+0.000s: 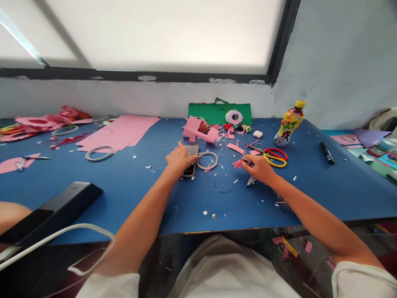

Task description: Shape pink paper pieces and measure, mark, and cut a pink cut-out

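Observation:
My left hand (180, 159) lies over a smartphone (187, 170), thumb stretched out to the right and fingers apart. Its thumb tip is close to a roll of tape (207, 160) on the blue table. Pinched in my right hand (258, 167) is a fringed pink paper strip (237, 164). Under that hand lies a thin silver tool with a blue tip (250, 181), partly hidden. Scissors with red and yellow handles (274, 157) rest just beyond my right hand. A cut pink paper piece (200, 130) stands behind the phone.
Pink sheets (120, 131) and another tape roll (99, 153) lie on the left. A yellow-labelled bottle (289, 124) stands at the right, near a black marker (327, 152). A black device (58, 209) and white cable (77, 227) occupy the near left. Paper scraps dot the table.

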A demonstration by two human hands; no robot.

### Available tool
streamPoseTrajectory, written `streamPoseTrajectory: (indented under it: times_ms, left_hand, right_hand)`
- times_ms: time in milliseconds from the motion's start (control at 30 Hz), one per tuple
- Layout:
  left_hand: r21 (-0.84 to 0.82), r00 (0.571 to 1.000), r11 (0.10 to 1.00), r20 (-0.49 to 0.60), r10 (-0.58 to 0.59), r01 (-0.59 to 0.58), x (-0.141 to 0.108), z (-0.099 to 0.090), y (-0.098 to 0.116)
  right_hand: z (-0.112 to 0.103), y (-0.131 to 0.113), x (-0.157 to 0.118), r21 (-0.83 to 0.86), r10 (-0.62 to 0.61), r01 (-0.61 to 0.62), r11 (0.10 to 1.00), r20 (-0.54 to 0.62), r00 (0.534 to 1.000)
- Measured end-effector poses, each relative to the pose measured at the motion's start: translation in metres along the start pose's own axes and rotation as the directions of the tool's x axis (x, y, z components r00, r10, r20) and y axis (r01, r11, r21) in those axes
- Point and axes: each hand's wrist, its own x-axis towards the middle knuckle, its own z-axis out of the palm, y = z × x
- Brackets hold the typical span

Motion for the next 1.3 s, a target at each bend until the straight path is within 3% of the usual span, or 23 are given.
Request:
streamPoseTrajectory:
  times_ms: [67,167,300,367,433,667,867,1000,1167,1300]
  left_hand:
    - [-0.009,0.997,0.997,-0.027,0.070,-0.070,-0.002,0.000,0.001]
    - [-0.040,0.960,0.959,-0.033,0.279,-0.280,-0.007,-0.001,0.009]
    - [-0.148,0.820,0.823,0.096,0.564,-0.549,-0.017,0.001,0.022]
    - [-0.197,0.755,0.767,0.148,0.639,-0.610,-0.020,0.003,0.025]
    - [-0.227,0.723,0.737,0.157,0.673,-0.637,-0.021,0.005,0.025]
    - [-0.306,0.735,0.702,0.011,0.678,-0.643,-0.021,-0.002,0.025]
    - [-0.341,0.755,0.696,-0.068,0.652,-0.632,-0.022,-0.006,0.028]
    - [-0.316,0.763,0.709,-0.084,0.641,-0.631,-0.017,-0.001,0.024]
    - [-0.297,0.746,0.700,-0.075,0.661,-0.650,-0.019,0.000,0.025]
    - [-0.294,0.723,0.685,-0.035,0.690,-0.667,-0.023,0.001,0.027]
  right_hand:
    - [0.001,0.003,0.000,-0.001,0.032,-0.032,0.999,-0.028,0.999]
    - [0.003,0.007,0.001,0.009,0.093,-0.093,0.996,-0.079,0.993]
    - [0.002,0.009,0.003,0.104,0.166,-0.155,0.982,-0.106,0.980]
    - [0.001,0.009,0.005,0.174,0.199,-0.184,0.967,-0.073,0.977]
    - [0.002,0.011,0.005,0.198,0.216,-0.210,0.957,-0.011,0.976]
    - [0.011,0.026,0.008,0.144,0.249,-0.261,0.954,0.099,0.963]
    - [0.001,0.040,0.011,0.081,0.248,-0.261,0.962,0.147,0.958]
    - [-0.006,0.050,0.011,0.053,0.211,-0.220,0.974,0.147,0.966]
    - [0.002,0.058,0.009,0.071,0.121,-0.134,0.988,0.159,0.980]
    - [0.005,0.050,0.009,0.059,0.073,-0.078,0.995,0.082,0.994]
